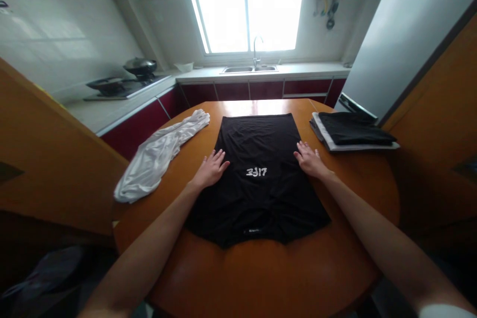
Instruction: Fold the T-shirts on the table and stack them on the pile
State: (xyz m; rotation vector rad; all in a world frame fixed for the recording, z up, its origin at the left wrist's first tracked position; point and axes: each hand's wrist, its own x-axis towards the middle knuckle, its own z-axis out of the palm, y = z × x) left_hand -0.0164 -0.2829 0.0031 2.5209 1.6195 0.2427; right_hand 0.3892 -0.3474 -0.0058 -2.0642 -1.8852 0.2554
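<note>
A black shirt (261, 149) lies spread flat on the wooden table (261, 278), its collar toward me and white lettering at its middle. My left hand (211, 169) rests on the shirt's left edge, fingers spread. On the opposite edge lies my right hand (310, 160), also with spread fingers and nothing held. A crumpled white garment (152, 161) lies at the table's left side. Folded black, white and grey clothes (352, 131) form a stack at the back right.
Behind the table runs a counter with a sink (248, 69) and faucet. A wok (139, 66) and a pan (108, 84) stand on the stove at the left. A tall fridge (398, 35) is at the right.
</note>
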